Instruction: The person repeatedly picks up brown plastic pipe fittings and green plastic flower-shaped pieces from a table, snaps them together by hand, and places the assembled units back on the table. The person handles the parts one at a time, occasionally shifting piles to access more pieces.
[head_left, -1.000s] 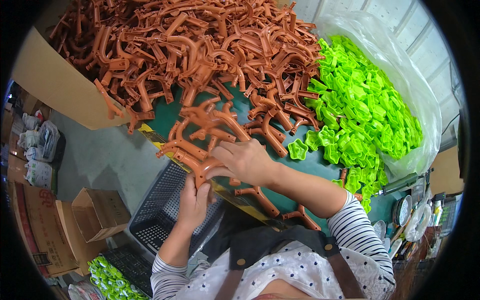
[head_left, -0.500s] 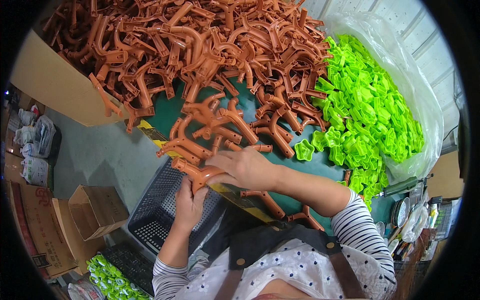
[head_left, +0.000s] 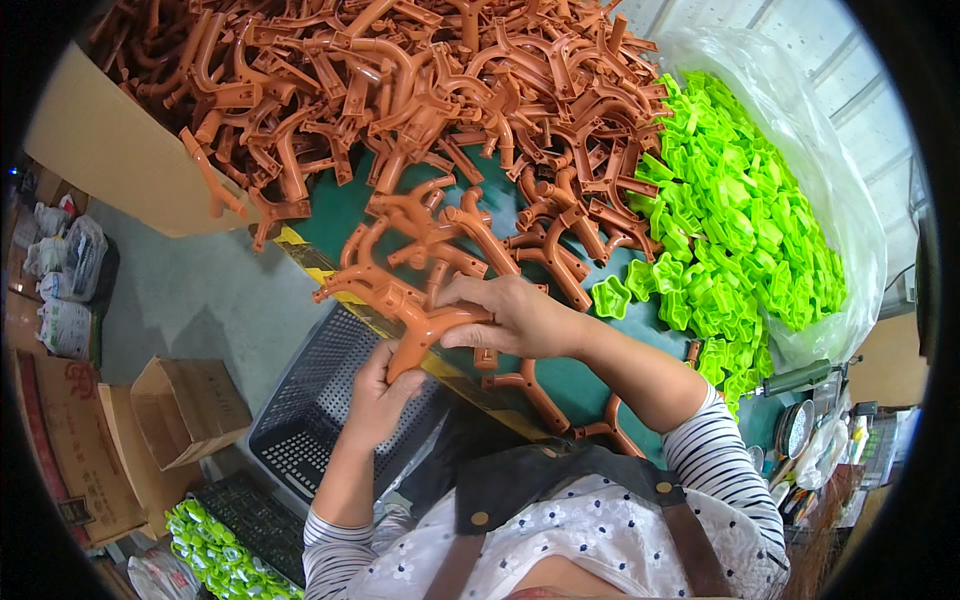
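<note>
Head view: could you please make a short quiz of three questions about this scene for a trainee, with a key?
1. What do the left hand and the right hand both grip?
2. True or false: the green star-shaped pieces lie to the right of the brown heap.
3. Fill the gap: the tape along the edge of the table is black and ____.

Key: 1. a brown Y-shaped piece; 2. true; 3. yellow.
</note>
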